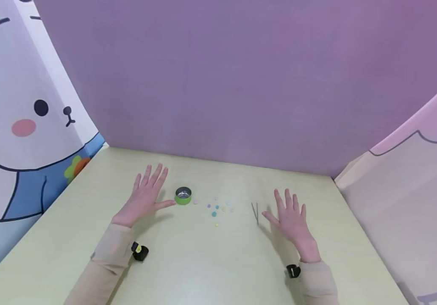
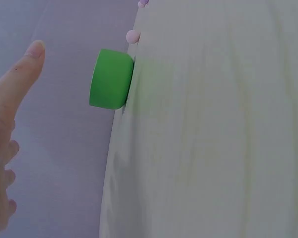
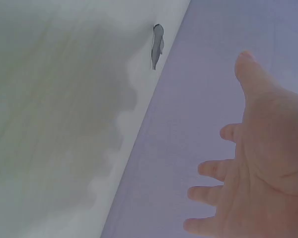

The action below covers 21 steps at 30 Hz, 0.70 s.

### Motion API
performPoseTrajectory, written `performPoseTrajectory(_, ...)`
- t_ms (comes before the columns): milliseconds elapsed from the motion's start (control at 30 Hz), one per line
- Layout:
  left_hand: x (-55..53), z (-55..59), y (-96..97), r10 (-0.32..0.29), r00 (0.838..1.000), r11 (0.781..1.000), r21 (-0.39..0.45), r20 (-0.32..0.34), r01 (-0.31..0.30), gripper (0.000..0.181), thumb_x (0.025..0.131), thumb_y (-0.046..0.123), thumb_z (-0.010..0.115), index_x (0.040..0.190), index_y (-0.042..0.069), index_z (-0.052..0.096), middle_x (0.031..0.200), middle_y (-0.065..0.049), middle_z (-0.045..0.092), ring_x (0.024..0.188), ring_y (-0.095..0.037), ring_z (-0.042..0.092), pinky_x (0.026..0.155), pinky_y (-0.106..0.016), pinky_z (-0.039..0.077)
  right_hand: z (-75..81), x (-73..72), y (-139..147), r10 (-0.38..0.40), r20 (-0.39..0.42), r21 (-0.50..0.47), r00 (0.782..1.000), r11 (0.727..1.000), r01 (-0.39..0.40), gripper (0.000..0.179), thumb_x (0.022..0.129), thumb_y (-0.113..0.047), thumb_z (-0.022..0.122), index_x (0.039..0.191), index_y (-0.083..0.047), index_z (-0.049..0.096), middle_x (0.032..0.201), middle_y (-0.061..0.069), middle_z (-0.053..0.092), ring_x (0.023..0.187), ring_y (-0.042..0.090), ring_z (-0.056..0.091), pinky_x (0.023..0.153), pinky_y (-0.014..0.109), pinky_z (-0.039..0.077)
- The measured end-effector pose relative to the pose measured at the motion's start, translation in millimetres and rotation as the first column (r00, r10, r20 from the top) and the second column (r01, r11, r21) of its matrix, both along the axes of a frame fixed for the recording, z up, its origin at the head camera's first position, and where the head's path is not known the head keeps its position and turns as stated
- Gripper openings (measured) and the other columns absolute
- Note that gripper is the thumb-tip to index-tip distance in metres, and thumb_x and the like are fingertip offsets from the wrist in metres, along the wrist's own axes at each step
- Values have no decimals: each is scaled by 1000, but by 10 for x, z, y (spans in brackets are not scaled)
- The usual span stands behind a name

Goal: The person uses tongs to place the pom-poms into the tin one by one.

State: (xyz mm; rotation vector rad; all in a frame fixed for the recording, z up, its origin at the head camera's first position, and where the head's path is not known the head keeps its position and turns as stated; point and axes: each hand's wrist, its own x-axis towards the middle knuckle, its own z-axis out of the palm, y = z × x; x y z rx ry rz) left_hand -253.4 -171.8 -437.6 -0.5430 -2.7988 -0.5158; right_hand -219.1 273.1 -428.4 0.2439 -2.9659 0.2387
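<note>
My left hand (image 1: 144, 201) is held over the table with its fingers spread, and its thumb points at a small round green tin (image 1: 183, 196) with a silvery inside. In the left wrist view the green tin (image 2: 111, 79) stands apart from the thumb. My right hand (image 1: 291, 222) is likewise spread and holds nothing. Just left of its thumb lies a pair of metal tweezers (image 1: 257, 215), tips pointing away from me. Between the tin and the tweezers several small pastel beads (image 1: 214, 214) lie scattered. One pink bead (image 2: 133, 36) sits close beside the tin.
The pale wooden table (image 1: 195, 262) ends at a purple backdrop (image 1: 218, 84). A cartoon-printed curtain (image 1: 20, 140) hangs on the left, and a pink and white one (image 1: 405, 186) on the right. Black wrist cameras (image 1: 140, 252) are strapped by both sleeves.
</note>
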Motion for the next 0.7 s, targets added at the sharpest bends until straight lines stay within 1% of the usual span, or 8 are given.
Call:
performPoseTrajectory(167, -25, -14, -2, -3, 1000, 1000, -11, 26, 3, 108, 85, 55, 71, 160, 7, 9, 168, -16, 1, 154, -44, -6, 121, -71, 3, 4, 4, -26, 13, -6, -2, 1000, 1000, -13, 84, 97, -55, 53, 158, -7, 22, 160, 33, 18, 144, 60, 20, 111, 81, 18)
performPoseTrajectory(300, -36, -13, -1, -28, 998, 999, 18, 47, 27, 107, 86, 51, 71, 159, 4, 9, 167, -20, 1, 153, -46, -4, 121, -70, 8, 5, -2, -39, 20, -1, 1, 1000, 1000, -20, 84, 97, -55, 53, 157, -6, 22, 161, 32, 19, 144, 59, 20, 111, 80, 18)
performPoseTrajectory(433, -44, -12, 10, -48, 995, 998, 39, 86, 45, 107, 87, 51, 70, 159, 4, 7, 167, -20, 0, 154, -45, -5, 122, -69, 10, 5, -4, -54, 26, 17, 1, 1000, 1000, -26, 83, 97, -56, 52, 157, -6, 24, 161, 31, 19, 144, 59, 20, 112, 80, 18)
performPoseTrajectory(533, -55, -18, 21, -60, 994, 997, 45, 96, 55, 106, 88, 50, 70, 159, 2, 8, 167, -20, 1, 153, -46, -3, 123, -68, 10, -7, -16, -66, 39, 17, -6, 999, 999, -39, 82, 97, -54, 53, 156, -4, 27, 160, 31, 21, 144, 59, 23, 111, 80, 21)
performPoseTrajectory(700, -83, -50, 47, -103, 989, 992, 82, 110, 95, 102, 89, 46, 70, 158, -1, 10, 166, -23, 5, 151, -50, 3, 122, -67, 15, -50, -62, -91, 68, 7, 11, 998, 998, -68, 80, 96, -52, 56, 153, -1, 32, 158, 32, 26, 141, 58, 29, 110, 77, 28)
